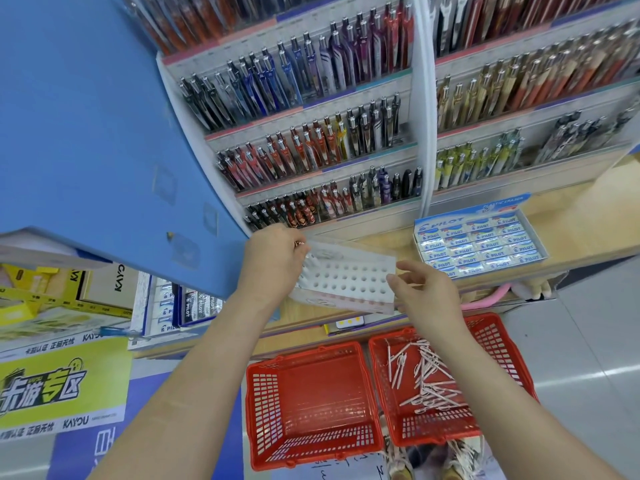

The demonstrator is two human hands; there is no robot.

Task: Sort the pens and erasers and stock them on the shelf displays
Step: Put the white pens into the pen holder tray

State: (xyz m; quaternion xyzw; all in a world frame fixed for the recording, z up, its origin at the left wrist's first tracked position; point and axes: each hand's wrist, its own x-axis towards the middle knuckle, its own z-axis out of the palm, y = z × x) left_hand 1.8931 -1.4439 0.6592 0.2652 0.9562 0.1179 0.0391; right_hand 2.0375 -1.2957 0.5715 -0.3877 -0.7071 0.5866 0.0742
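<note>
A white pen display tray [349, 282], its top drilled with rows of round holes, is held level above the wooden shelf ledge [571, 220], near the middle of the view. The left hand [273, 258] grips the tray's end at 9 o'clock with curled fingers; something small and coppery shows at its fingertips, too small to tell. The right hand [429, 292] pinches the opposite end, at 3 o'clock, between thumb and fingers. The hands are apart, with the tray spanning the gap between them.

At 2 o'clock from the tray an open box of Pilot erasers [481, 244] sits on the ledge, packed in rows. At 12 o'clock the stepped shelf displays [311, 143] stand full of upright pens. On the floor at 6 o'clock are two red baskets side by side: the right-hand basket [384, 351] holds a loose heap of pale pink pens [429, 375], and the left-hand basket [311, 393] touches it
</note>
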